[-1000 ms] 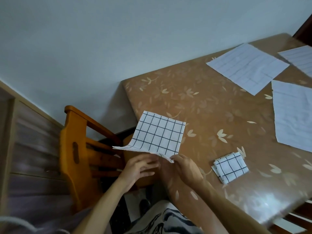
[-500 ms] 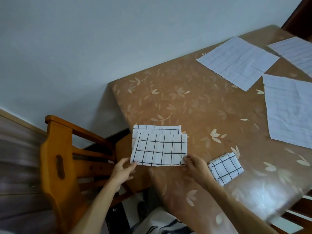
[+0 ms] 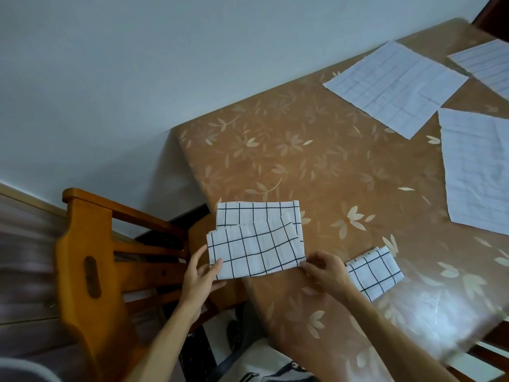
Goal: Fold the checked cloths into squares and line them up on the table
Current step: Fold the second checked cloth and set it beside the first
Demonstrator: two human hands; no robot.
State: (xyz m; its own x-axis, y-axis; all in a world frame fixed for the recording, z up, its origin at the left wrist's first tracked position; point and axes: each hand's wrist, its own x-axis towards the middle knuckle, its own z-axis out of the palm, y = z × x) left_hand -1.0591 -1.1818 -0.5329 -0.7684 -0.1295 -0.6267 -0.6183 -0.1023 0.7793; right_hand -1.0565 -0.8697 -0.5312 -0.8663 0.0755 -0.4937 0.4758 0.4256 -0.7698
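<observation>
A white cloth with black checks (image 3: 256,244) lies folded in half at the near left corner of the brown table (image 3: 316,166), its upper layer shifted and slightly skewed over the lower one. My left hand (image 3: 201,277) pinches its lower left corner, which hangs off the table's edge. My right hand (image 3: 325,271) pinches the lower right corner. A small checked cloth (image 3: 374,271) folded into a square rests on the table just right of my right hand.
Three flat pale cloths lie farther back on the right: one (image 3: 394,86), one (image 3: 482,172), one at the frame's edge (image 3: 487,64). A wooden chair (image 3: 91,266) stands left of the table, by the wall.
The raised near edge of the cloth came over and down onto its far half, making a half fold. My hands then slid to the two near corners, and the upper layer skewed.
</observation>
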